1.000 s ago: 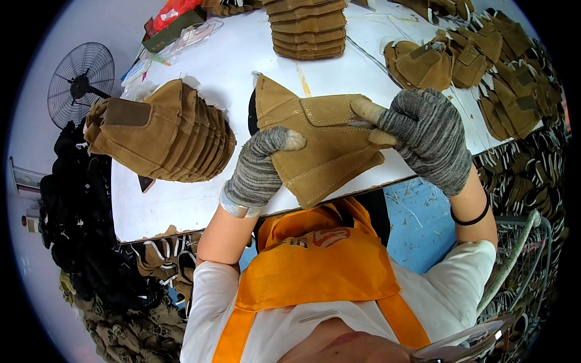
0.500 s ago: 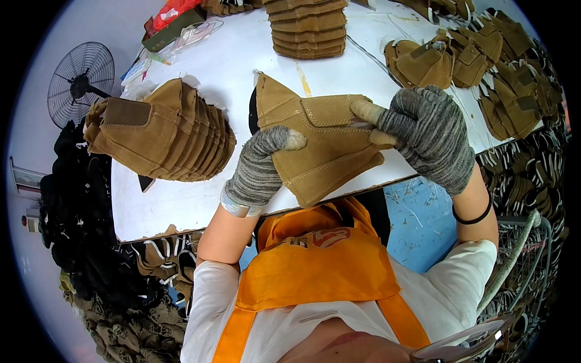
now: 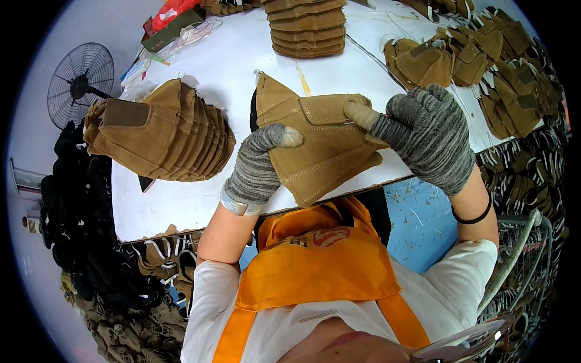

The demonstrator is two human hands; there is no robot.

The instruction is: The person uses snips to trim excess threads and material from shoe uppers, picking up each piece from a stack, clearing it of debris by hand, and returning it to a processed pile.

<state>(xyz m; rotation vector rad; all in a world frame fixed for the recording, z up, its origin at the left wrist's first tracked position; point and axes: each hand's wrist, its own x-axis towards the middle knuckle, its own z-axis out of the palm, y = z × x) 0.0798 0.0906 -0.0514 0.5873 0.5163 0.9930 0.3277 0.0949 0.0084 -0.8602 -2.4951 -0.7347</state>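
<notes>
A tan suede boot upper [image 3: 330, 145] with pale stitching and a flap is held up over the near edge of the white table. My left hand [image 3: 259, 160], in a grey knit glove with cream fingertips, grips its left side; the thumb lies on top and the other fingers are hidden beneath. My right hand [image 3: 426, 136], gloved alike, is closed at the right edge by the flap. Its thumb presses on the flap's corner, where a small shiny sliver shows that I cannot make out.
On the white table [image 3: 236, 72], stacked tan uppers [image 3: 175, 133] lie left, with another stack [image 3: 307, 30] at the back. More uppers [image 3: 423, 63] spread at the far right. A green box [image 3: 172, 33] holds red plastic. A fan [image 3: 80, 85] stands left; dark piles [image 3: 91, 230] flank the table.
My right thumb has shifted slightly left over the flap, and the gap between thumb and finger has narrowed. My left hand and the boot upper have barely moved.
</notes>
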